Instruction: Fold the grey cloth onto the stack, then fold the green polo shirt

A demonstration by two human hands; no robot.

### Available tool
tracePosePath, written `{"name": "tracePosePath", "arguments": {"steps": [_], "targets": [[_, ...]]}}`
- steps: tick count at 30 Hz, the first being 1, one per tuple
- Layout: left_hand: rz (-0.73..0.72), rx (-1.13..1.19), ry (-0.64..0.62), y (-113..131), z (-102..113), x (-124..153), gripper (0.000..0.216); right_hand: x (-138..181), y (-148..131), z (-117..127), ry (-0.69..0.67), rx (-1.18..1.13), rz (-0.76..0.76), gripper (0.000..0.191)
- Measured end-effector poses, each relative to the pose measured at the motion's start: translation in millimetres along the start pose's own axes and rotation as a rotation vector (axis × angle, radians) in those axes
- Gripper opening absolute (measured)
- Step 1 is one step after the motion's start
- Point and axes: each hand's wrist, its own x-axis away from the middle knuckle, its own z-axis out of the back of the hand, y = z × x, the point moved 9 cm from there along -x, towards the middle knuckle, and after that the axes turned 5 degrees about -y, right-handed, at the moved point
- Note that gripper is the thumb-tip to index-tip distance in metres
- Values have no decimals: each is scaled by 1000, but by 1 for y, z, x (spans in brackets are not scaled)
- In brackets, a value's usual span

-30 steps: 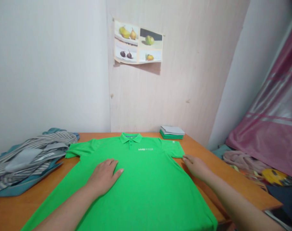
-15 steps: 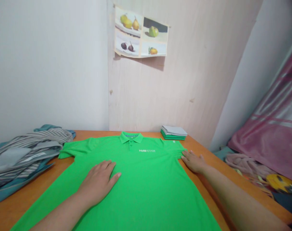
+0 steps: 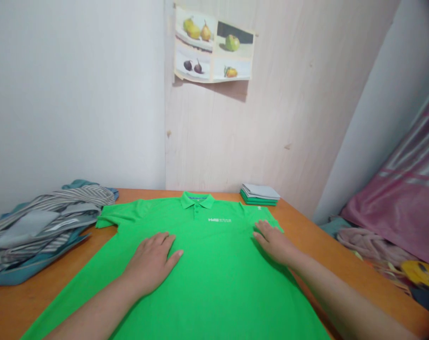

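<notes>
A bright green polo shirt (image 3: pixel 207 269) lies spread front side up, its collar at the far end and white lettering on the chest. Flat on the chest, on the left side, rests my left hand (image 3: pixel 152 259), fingers out and thumb apart. My right hand (image 3: pixel 273 241) lies over the shirt near the right armpit and sleeve, fingers stretched out and holding nothing. The left sleeve lies spread out; part of the right sleeve is hidden behind my right hand. The shirt's lower hem is out of view.
The orange-brown table (image 3: pixel 316 250) meets a wall at the back. A heap of striped and teal clothes (image 3: pixel 47 226) lies at the left. Folded grey and green clothes (image 3: pixel 260 192) are stacked at the back right. Beyond the table's right edge hangs a pink curtain (image 3: pixel 401 198).
My right hand has moved left from the right sleeve's edge onto the shirt's body. My left hand stays in about the same place on the shirt. The view has shifted slightly.
</notes>
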Motion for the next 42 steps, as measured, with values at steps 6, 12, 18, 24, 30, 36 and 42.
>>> {"name": "tracePosePath", "arguments": {"steps": [6, 12, 18, 24, 30, 36, 42], "targets": [[51, 27, -17, -1, 0, 2, 65, 19, -11, -21, -88, 21, -82, 82], [62, 65, -24, 2, 4, 4, 63, 23, -29, -10, -5, 50, -43, 78], [50, 72, -16, 2, 2, 5, 66, 28, -54, -28, -3, -18, 102, 84], [37, 60, -6, 0, 0, 4, 65, 24, -17, -19, 46, -31, 11, 71], [38, 30, -27, 1, 2, 2, 65, 41, 25, 30, 147, -151, -131, 52], [19, -5, -14, 3, 4, 0, 68, 80, 48, 33, 64, -187, -235, 40], [-10, -9, 15, 1, 2, -4, 69, 112, 37, 15, -40, -319, -202, 23]]}}
